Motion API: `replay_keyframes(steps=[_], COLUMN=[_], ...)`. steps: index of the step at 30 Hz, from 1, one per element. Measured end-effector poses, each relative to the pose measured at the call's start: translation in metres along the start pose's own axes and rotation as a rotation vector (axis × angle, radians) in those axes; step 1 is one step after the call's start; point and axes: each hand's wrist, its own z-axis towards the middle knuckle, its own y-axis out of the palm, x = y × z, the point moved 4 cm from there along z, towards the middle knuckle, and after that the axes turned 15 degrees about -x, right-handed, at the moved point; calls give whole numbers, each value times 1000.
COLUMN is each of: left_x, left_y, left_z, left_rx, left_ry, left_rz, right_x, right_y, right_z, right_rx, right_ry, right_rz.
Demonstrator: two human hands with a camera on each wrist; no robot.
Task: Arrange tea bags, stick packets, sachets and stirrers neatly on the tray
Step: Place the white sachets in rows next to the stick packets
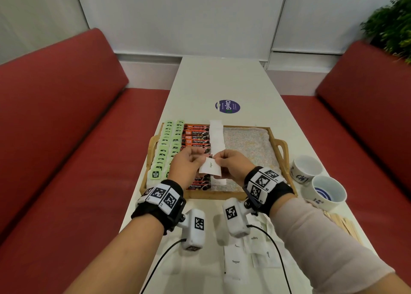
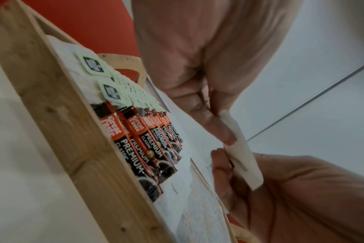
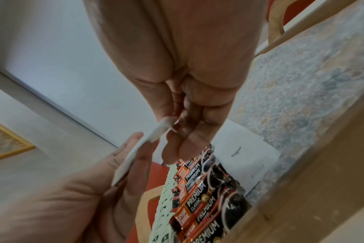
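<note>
Both hands meet above the middle of the wooden tray: the left hand and the right hand each pinch one side of a white sugar sachet, which hangs clear of the tray, tilted, its printed face up. From the wrist views the sachet shows edge-on, thin and slightly bowed between thumb and forefinger of each hand.

Handling, as judged: a paper sachet of this kind looks very light and limp, with loose contents that shift, so it sags when held by one corner; a pinch at two opposite edges, as shown, keeps it flat. The paper seems neither slippery nor fragile, though hard pinching would crease it.

Setting: green tea bags fill two columns at the tray's left, coffee stick packets lie beside them, and a column of white sachets follows. More sugar sachets wait on the table near the person; wooden stirrers lie at right by two cups.
</note>
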Motion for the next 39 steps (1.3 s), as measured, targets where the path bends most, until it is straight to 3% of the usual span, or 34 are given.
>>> replay_keyframes(steps=[3, 7, 12, 16, 20, 24, 28, 32, 39], left_x=[-3, -2, 3, 2, 0, 5, 6, 2, -9], left_y=[-2, -1, 8, 4, -2, 2, 7, 3, 0], left_z=[0, 1, 3, 4, 10, 17, 24, 29, 29], left_rx=[11, 12, -131, -89, -41, -69, -69, -40, -73], left_ry=[-4, -6, 15, 16, -6, -19, -49, -62, -92], left_rz=[22, -7, -44, 116, 393, 580, 609, 587, 630], right_x=[0, -2, -2, -3, -11, -15, -9, 4, 24], right_y=[1, -6, -10, -12, -18, -19, -25, -37, -31], right_z=[0, 0, 0, -2, -3, -4, 0, 3, 14], right_rx=[-7, 123, 201, 161, 213, 171, 221, 300, 296], right_ry=[-11, -51, -46, -19, -30, -66, 55, 179, 339], right_rz=[35, -7, 26, -11, -381, -507, -681, -574, -451])
